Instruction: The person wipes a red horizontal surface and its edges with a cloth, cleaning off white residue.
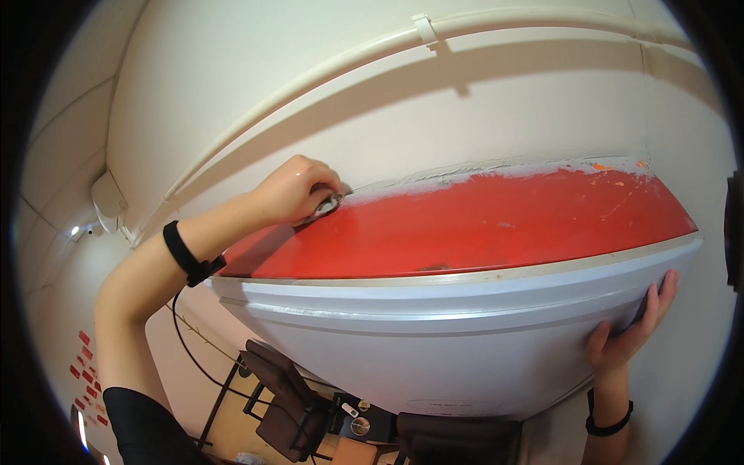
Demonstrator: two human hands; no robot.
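My left hand [302, 189] pinches a small crumpled grey-white wad [326, 206], cloth or wipe, though I cannot tell which. It presses down on the red top surface [395, 232] of a wall-mounted unit, near the back edge where the red meets the wall. Pale grey dust or residue [465, 177] runs along that back edge, with orange flecks [604, 167] at the right end. Below the red top is the unit's white front panel [442, 354]. Against the panel's right end rests my right hand [625, 337], fingers spread and nothing held.
A cream pipe [325, 70] held by a clip [424, 29] crosses the wall above. Far below stand a dark brown chair [285, 412] and a black table [378, 418] with small items. A black cable [192, 354] hangs under my left arm. Wall joins the unit's right end.
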